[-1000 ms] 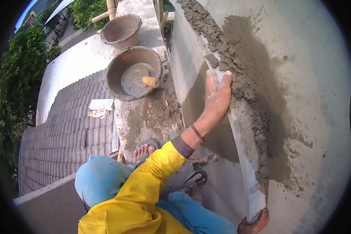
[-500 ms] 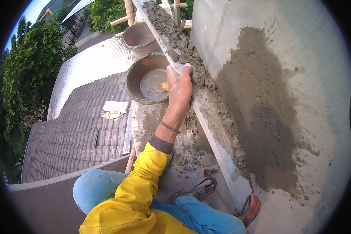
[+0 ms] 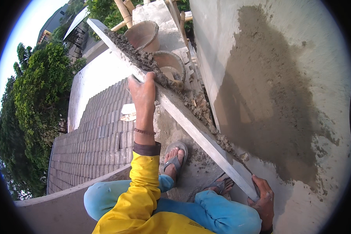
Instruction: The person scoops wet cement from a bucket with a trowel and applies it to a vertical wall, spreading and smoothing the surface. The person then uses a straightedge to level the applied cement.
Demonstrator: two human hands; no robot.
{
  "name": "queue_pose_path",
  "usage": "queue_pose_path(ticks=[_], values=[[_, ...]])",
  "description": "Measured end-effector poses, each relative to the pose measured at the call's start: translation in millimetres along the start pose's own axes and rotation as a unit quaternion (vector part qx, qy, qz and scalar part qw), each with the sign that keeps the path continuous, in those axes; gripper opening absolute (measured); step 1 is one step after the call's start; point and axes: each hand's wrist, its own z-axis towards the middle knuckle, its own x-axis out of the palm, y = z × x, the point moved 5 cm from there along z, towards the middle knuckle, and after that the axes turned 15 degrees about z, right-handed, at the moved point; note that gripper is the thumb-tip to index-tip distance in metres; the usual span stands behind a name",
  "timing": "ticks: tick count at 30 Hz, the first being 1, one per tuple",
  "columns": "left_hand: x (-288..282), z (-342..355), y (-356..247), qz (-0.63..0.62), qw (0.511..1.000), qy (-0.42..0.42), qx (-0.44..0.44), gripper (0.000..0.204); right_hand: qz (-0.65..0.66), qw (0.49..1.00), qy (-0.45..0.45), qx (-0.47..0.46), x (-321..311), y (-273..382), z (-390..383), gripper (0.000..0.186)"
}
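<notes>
A long, pale straightedge point(image 3: 204, 136) slants across the view, from the upper left down to the lower right. Wet grey mortar point(image 3: 195, 109) lies heaped along its far side. Partway up the bar, my left hand point(image 3: 143, 93) is closed round its near edge. My right hand point(image 3: 264, 199) grips the lower end, its fingers curled round the tip. To the right stands a grey wall point(image 3: 210, 35) bearing a large dark patch of fresh mortar point(image 3: 261, 105); a gap separates the bar's upper part from it.
Two mortar-smeared buckets point(image 3: 148, 35) point(image 3: 175, 62) stand on the ledge ahead, partly behind the bar. Bamboo poles point(image 3: 123, 13) rise beyond them. A low parapet point(image 3: 66, 206) borders my left side, with a tiled roof point(image 3: 93, 144) below. My sandalled feet point(image 3: 174, 160) rest on the mortar-spattered surface.
The straightedge has come off the wall, its upper end swinging left over the buckets. Both hands have kept hold, the left moving left. Some mortar on the bar's lower part is gone.
</notes>
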Motion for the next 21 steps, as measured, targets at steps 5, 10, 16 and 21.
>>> queue_pose_path(ticks=[5, 10, 16, 21], values=[[45.5, -2.0, 38.9, 0.122, 0.992, 0.027, -0.029, 0.049, 0.003, 0.997, 0.042, 0.059, -0.4, -8.5, 8.7, 0.079], [43.3, -0.2, 54.0, 0.097, 0.994, 0.047, -0.037, 0.043, -0.008, 0.998, 0.015, 0.059, -2.0, -9.6, 13.1, 0.077], [21.0, 0.9, 23.3, 0.096, 0.995, 0.012, 0.009, 0.039, 0.040, 0.999, -0.005, 0.035, 5.1, -3.3, 16.1, 0.077], [-14.1, 39.5, -9.8, 0.096, 0.993, -0.032, 0.059, 0.042, 0.091, 0.996, -0.006, -0.005, 37.0, 0.6, 36.3, 0.076]])
